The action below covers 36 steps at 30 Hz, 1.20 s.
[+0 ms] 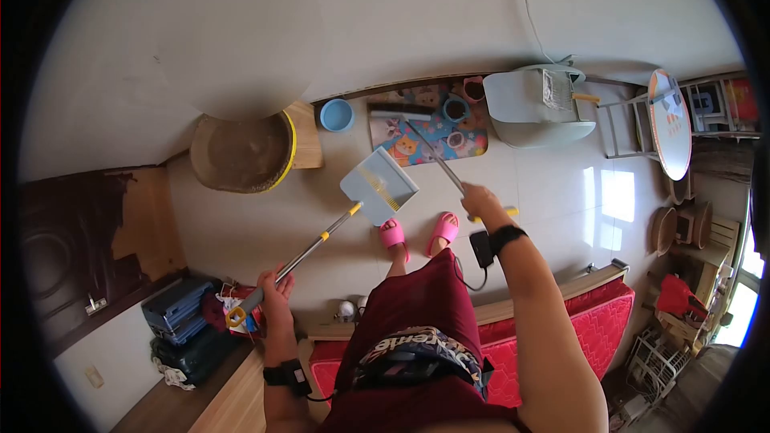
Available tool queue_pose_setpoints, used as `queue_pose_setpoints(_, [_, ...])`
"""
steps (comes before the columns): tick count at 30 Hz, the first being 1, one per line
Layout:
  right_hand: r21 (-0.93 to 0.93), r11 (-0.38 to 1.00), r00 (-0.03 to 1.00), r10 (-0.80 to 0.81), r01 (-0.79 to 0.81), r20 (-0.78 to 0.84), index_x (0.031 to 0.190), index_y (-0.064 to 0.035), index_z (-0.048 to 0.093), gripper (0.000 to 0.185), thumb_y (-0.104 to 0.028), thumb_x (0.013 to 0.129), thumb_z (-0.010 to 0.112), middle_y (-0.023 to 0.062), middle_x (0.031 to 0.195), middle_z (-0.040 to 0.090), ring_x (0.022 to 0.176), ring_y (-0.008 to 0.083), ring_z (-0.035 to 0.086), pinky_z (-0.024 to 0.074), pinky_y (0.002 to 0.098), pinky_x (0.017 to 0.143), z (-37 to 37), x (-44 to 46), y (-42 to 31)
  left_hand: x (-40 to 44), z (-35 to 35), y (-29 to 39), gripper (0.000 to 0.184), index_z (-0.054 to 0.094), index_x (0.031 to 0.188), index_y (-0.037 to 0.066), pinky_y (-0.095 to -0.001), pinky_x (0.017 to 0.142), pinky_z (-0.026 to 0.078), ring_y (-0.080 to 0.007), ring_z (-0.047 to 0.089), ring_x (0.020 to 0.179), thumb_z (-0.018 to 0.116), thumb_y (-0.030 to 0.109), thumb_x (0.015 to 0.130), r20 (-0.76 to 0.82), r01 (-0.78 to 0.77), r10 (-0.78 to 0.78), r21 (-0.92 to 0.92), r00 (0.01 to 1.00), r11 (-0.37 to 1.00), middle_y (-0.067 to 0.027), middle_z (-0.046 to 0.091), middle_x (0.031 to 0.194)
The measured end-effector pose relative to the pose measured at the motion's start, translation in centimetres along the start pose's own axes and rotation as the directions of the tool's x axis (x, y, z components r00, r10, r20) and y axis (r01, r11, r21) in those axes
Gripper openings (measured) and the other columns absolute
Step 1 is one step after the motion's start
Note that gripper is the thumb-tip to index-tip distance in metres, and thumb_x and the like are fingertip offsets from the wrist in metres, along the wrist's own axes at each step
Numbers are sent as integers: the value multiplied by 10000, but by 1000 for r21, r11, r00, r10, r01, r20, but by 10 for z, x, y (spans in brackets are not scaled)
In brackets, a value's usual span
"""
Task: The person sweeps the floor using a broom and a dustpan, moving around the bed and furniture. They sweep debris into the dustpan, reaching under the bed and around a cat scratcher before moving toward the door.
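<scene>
My left hand point(277, 298) is closed around the long handle of a grey dustpan point(365, 182) with yellow comb teeth. The pan hangs or rests over the tiles in front of my pink slippers point(443, 232); I cannot tell whether it touches the floor. In my right hand point(481, 202) is the metal handle of a broom point(441, 162). Its dark bristle head lies across the upper left of a colourful cat-print mat point(473, 144). On that mat stand a blue bowl point(456, 109) and a pink bowl point(474, 90).
Left of the mat are a light-blue bucket point(337, 115) and a large yellow-rimmed tub point(290, 152). A grey-green lidded box point(529, 132) stands on the right, beside a folding ladder point(626, 130). Behind my legs lies a red mattress point(593, 313); dark cases point(180, 313) sit at left.
</scene>
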State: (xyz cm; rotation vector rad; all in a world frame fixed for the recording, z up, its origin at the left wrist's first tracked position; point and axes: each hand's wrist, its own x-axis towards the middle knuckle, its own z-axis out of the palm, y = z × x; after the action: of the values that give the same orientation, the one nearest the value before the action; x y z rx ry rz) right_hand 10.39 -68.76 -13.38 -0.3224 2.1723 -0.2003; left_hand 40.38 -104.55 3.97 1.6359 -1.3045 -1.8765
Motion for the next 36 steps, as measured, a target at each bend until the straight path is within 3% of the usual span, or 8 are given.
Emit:
queue_pose_setpoints(7, [52, 973, 961, 211, -224, 177, 1297, -203, 374, 509, -246, 811, 521, 174, 1029, 597, 982, 326, 564, 455, 432, 823, 55, -167, 63, 17, -11, -1, 219, 456, 974, 81, -317, 790, 498, -230, 577, 867, 525, 226, 825, 13, -8, 8, 24, 1000, 1000, -121, 565, 1071])
queue_pose_setpoints(12, [164, 936, 947, 292, -312, 133, 1222, -212, 485, 473, -294, 766, 578, 152, 1029, 600, 976, 320, 559, 447, 414, 843, 63, -232, 72, 33, -2, -1, 240, 454, 984, 83, -318, 782, 495, -228, 570, 854, 543, 233, 820, 74, -8, 4, 61, 997, 998, -115, 559, 1072])
queue_pose_setpoints(15, [185, 937, 955, 291, -297, 58, 1237, -218, 471, 488, -289, 765, 575, 158, 1012, 603, 961, 320, 566, 451, 415, 835, 64, -239, 70, 45, 1, 1, 224, 468, 971, 86, -325, 776, 505, -237, 583, 855, 545, 223, 810, 114, -27, 18, 80, 993, 996, -126, 561, 1067])
queue_pose_setpoints(19, [364, 923, 969, 193, -127, -152, 1198, -155, 514, 476, -257, 745, 618, 157, 806, 619, 763, 299, 600, 479, 372, 701, 83, -195, 73, 54, 8, 8, 237, 455, 1003, 81, -334, 791, 496, -237, 570, 871, 529, 221, 827, 165, -50, 32, 110, 986, 993, -124, 553, 1080])
queue_pose_setpoints(23, [619, 778, 981, 183, -103, -67, 1193, -132, 524, 480, -224, 734, 634, 136, 735, 610, 686, 260, 590, 478, 353, 658, 64, -139, 47, 64, 10, 12, 227, 456, 1001, 86, -339, 794, 497, -240, 572, 882, 524, 208, 822, 176, -40, 22, 95, 984, 995, -125, 553, 1083])
queue_pose_setpoints(26, [614, 789, 983, 117, -6, -140, 1187, -154, 534, 461, -234, 742, 622, 134, 794, 631, 741, 281, 604, 478, 366, 692, 48, -102, 22, 66, 14, 11, 217, 454, 996, 87, -341, 792, 499, -241, 572, 880, 518, 195, 819, 165, -27, 13, 86, 986, 996, -124, 554, 1081])
queue_pose_setpoints(32, [171, 983, 971, 108, -73, -211, 1238, -176, 470, 462, -250, 788, 548, 130, 1062, 597, 992, 311, 560, 458, 404, 826, 10, -38, -24, 69, 30, -2, 232, 454, 1004, 91, -341, 806, 492, -251, 569, 893, 519, 199, 809, 146, -22, 16, 46, 989, 999, -120, 538, 1080])
queue_pose_setpoints(36, [98, 984, 987, 156, -151, -45, 1268, -180, 423, 480, -233, 801, 523, 126, 1103, 576, 1014, 312, 547, 455, 407, 843, 11, -9, -16, 70, 42, -19, 230, 431, 1015, 69, -336, 805, 484, -238, 550, 872, 519, 179, 833, 102, -15, 13, 19, 995, 1000, -105, 521, 1088])
